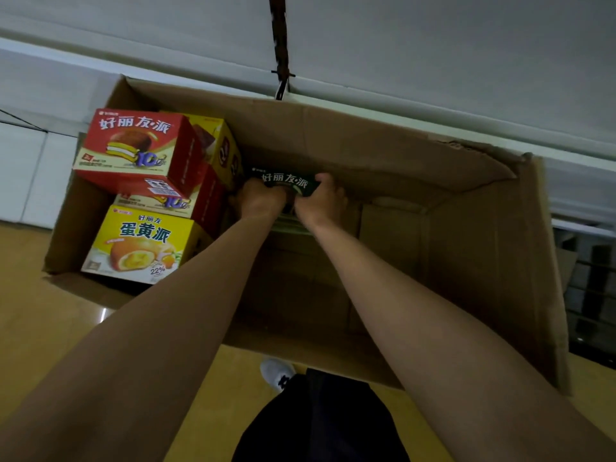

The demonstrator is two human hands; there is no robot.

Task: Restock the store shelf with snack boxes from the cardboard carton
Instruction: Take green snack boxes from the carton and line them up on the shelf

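A big open cardboard carton (466,261) stands on the floor below me. Deep inside it, near the far wall, lies a dark green snack box (286,182). My left hand (261,198) grips its left end and my right hand (321,201) grips its right end; most of the box is hidden under my fingers. At the carton's left end a red snack box (133,148) lies on top of another red one, with a yellow snack box (140,245) in front of them and a second yellow box (221,145) behind.
The carton's right half shows only bare cardboard bottom. A white shelf edge (400,105) runs along behind the carton, with a dark strap (280,45) hanging over it. My white shoe (276,373) stands on the yellow floor at the carton's near wall.
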